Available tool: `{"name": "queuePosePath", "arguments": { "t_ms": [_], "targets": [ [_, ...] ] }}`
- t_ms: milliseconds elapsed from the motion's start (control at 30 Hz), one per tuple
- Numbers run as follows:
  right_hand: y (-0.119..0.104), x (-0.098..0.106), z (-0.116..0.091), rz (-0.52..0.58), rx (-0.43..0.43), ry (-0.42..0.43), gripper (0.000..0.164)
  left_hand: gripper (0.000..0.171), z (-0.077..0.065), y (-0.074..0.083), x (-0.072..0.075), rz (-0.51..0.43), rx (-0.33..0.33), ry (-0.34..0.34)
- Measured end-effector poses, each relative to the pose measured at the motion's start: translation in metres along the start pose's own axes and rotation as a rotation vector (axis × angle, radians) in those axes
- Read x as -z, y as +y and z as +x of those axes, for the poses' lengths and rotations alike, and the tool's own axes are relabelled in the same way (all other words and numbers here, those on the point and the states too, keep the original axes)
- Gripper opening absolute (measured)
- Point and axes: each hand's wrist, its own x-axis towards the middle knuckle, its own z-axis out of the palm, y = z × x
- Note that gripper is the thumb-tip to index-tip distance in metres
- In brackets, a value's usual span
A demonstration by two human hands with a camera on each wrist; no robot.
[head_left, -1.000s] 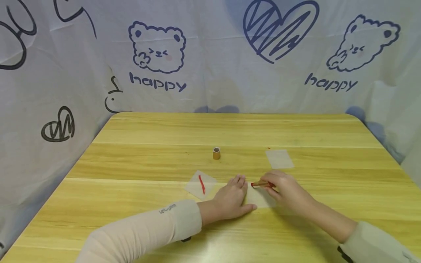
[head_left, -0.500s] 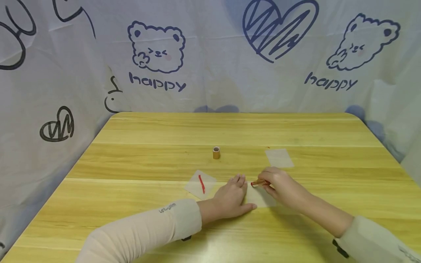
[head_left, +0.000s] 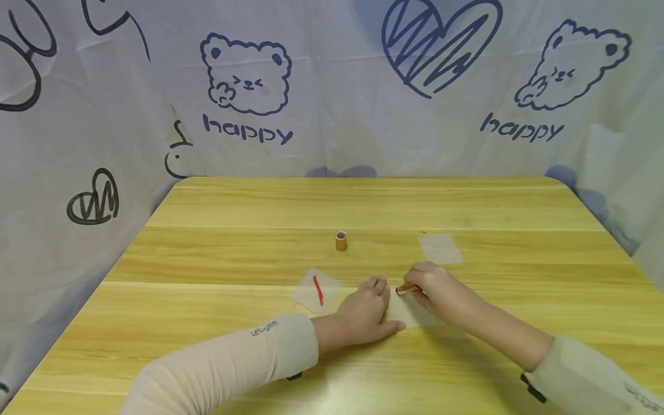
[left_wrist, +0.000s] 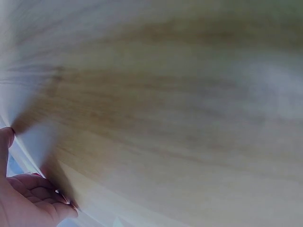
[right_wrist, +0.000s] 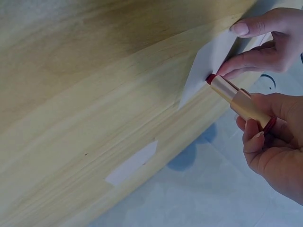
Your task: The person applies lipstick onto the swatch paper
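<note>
My right hand point(head_left: 446, 297) pinches a gold lipstick point(right_wrist: 242, 103) with a red tip. Its tip touches the near middle sheet, a small square of white paper point(head_left: 412, 314), close to its upper left corner. My left hand point(head_left: 365, 314) rests on the left edge of that sheet, fingers extended and thumb spread out. Part of the sheet is hidden beneath the left hand. In the right wrist view, the lipstick's base shows between the right thumb and fingers. Only part of the left hand appears at the lower left in the left wrist view.
A gold lipstick cap point(head_left: 340, 242) stands upright behind the hands. Left of my left hand lies another paper square point(head_left: 303, 295) with a red stroke on it. A third, unmarked square point(head_left: 441, 249) lies farther back on the right. The wooden table point(head_left: 218, 242) ends at a cloth backdrop.
My right hand has shifted slightly left and away from me, and tilted the lipstick a little, while its tip stays at the sheet's corner. The left hand has not moved.
</note>
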Motion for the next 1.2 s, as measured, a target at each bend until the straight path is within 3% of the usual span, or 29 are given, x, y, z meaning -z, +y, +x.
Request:
{"name": "queuePosePath", "arguments": {
  "t_ms": [1200],
  "targets": [
    [0.004,0.007,-0.028,0.085,0.012,0.022,0.019,0.073,-0.002,0.002,0.002,-0.009,0.018,-0.017]
  ]
}}
